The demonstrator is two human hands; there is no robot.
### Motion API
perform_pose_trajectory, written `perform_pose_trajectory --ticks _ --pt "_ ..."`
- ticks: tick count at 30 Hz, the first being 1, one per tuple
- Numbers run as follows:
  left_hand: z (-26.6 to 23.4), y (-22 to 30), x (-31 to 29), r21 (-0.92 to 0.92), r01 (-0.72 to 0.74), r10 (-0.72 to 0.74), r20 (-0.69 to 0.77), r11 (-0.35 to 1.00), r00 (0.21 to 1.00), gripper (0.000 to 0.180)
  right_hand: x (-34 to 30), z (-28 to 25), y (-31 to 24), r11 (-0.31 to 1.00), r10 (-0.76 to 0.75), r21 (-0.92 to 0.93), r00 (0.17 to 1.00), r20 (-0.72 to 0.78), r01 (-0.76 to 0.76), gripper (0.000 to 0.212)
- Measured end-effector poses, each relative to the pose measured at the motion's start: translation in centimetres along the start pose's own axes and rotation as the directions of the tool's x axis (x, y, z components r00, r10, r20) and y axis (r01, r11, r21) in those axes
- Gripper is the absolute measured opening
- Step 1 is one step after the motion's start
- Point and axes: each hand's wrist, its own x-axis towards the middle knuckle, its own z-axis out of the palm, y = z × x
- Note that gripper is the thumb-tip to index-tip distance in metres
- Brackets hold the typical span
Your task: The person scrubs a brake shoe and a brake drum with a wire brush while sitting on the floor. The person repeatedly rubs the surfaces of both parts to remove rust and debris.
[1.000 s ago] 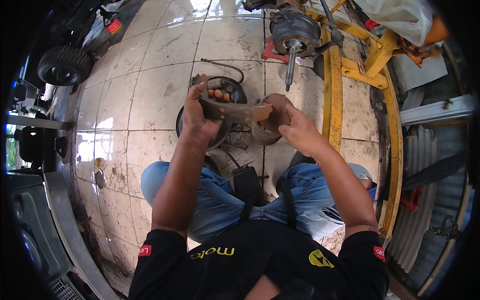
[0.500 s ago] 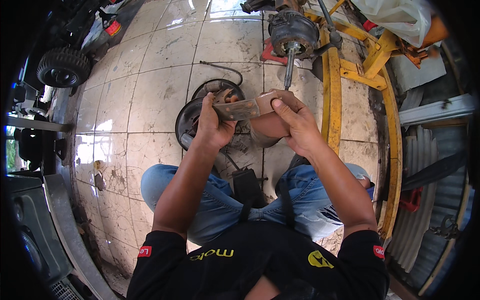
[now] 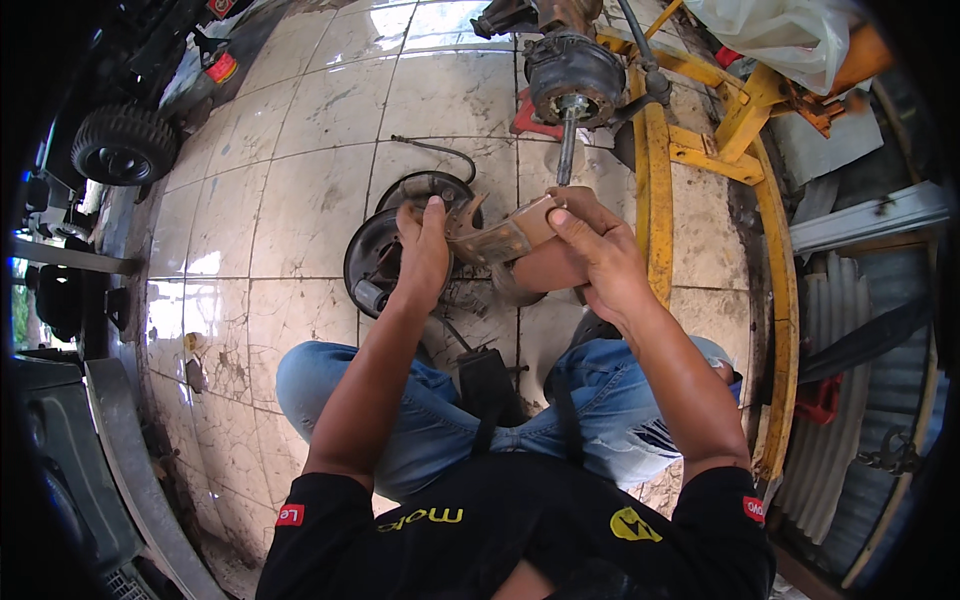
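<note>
Well in from the left edge of the floor, two black round plates lie overlapping. Over them the left hand has turned more upright beside the left end of the curved metal shoe; whether it grips is hidden. The shoe, held above the floor, tilts more than half a second ago, its right end higher. The right hand pins that end under its thumb, with a brown curved piece beneath, so support seems to be shifting rightward. A yellow stand borders the floor's right edge.
</note>
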Motion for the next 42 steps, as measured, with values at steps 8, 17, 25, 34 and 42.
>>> perform_pose_trajectory --ticks 8,17,25,34,42 --pt "-1.7 3.8 -1.7 0.329 -0.803 0.522 0.626 0.498 0.58 0.071 -0.1 -0.9 -2.2 0.997 0.067 0.05 0.998 -0.004 -0.067 0.038" --pt "-1.0 3.0 -2.6 0.27 -0.311 0.217 0.328 0.911 0.919 0.055 0.9 -2.0 -1.5 0.93 0.017 -0.366 0.999 -0.034 -0.028 0.044" --pt "-1.1 5.0 -4.0 0.335 -0.312 0.18 0.371 0.889 0.911 0.036 -0.1 -1.1 0.7 0.228 -0.471 -0.806 0.786 0.4 0.546 0.046" --pt "-0.7 3.8 -5.2 0.463 -0.562 0.278 0.547 0.686 0.79 0.042 0.6 -0.9 2.5 -0.041 -0.198 -0.897 0.877 0.438 0.439 0.071" --pt "-0.8 4.4 -4.7 0.478 -0.445 0.206 0.471 0.758 0.858 0.043 0.0 -0.7 3.0 -0.031 -0.176 -0.888 0.872 0.456 0.458 0.064"
